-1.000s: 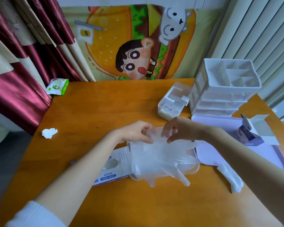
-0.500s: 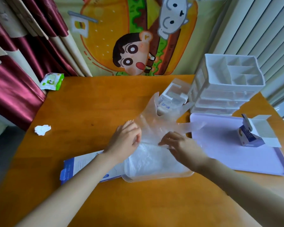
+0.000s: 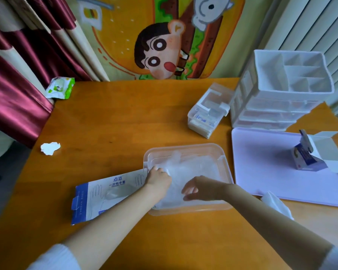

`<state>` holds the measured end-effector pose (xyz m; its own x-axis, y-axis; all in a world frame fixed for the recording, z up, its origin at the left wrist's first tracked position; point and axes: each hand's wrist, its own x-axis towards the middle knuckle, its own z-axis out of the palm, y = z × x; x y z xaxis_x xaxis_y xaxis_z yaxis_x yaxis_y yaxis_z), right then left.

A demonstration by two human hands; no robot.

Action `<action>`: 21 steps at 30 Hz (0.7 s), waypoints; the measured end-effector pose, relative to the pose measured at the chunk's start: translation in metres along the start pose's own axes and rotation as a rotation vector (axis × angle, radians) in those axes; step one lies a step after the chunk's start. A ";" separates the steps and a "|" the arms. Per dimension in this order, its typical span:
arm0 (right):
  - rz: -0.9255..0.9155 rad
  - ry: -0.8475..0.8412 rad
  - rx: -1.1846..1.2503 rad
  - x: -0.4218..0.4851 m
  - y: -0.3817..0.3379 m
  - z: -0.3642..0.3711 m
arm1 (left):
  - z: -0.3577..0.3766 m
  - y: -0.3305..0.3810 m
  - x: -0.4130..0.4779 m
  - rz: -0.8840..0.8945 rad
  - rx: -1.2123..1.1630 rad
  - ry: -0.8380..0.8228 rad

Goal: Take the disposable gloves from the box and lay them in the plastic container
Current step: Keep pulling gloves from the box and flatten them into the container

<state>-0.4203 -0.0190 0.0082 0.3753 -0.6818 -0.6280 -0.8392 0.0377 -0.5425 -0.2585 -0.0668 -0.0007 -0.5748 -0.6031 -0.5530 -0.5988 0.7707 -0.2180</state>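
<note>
**A:** Where are the gloves (image 3: 195, 168)?

**B:** Down in the plastic container (image 3: 185, 146), a clear crumpled heap. The left hand (image 3: 158, 177) is curled at its left wall, and I can't tell whether that grip pinches film. The right hand (image 3: 200, 189) rests on top, grip loose, holding nothing.

**A:** Advice?

**B:** Press flat, smooth outward, and tuck stray film inside the rim.

**A:** Any writing?

**B:** The box (image 3: 105, 193) on the bench (image 3: 115, 123) reads "点范 一次性手套".

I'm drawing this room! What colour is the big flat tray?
Pale lilac; the tray shows best in the head view.
</note>
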 end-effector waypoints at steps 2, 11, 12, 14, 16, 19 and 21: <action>-0.008 0.263 -0.002 0.002 0.001 -0.002 | -0.005 0.003 0.002 -0.053 -0.070 0.070; 0.083 0.153 -0.500 0.037 0.020 0.018 | 0.024 0.026 0.025 -0.161 -0.230 -0.117; 0.105 0.147 -0.516 0.041 0.023 0.020 | 0.027 0.027 0.027 -0.168 -0.230 -0.140; 0.130 0.139 -0.551 0.045 0.029 0.022 | 0.030 0.027 0.031 -0.178 -0.248 -0.136; 0.150 0.141 -0.602 0.045 0.034 0.021 | 0.030 0.026 0.031 -0.175 -0.262 -0.138; 0.193 0.137 -0.642 0.043 0.040 0.019 | 0.029 0.024 0.033 -0.169 -0.273 -0.177; 0.208 0.119 -0.639 0.043 0.040 0.019 | 0.028 0.024 0.035 -0.166 -0.240 -0.207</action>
<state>-0.4304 -0.0329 -0.0513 0.1659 -0.7841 -0.5980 -0.9706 -0.2372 0.0418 -0.2769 -0.0634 -0.0479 -0.3482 -0.6423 -0.6828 -0.8026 0.5806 -0.1368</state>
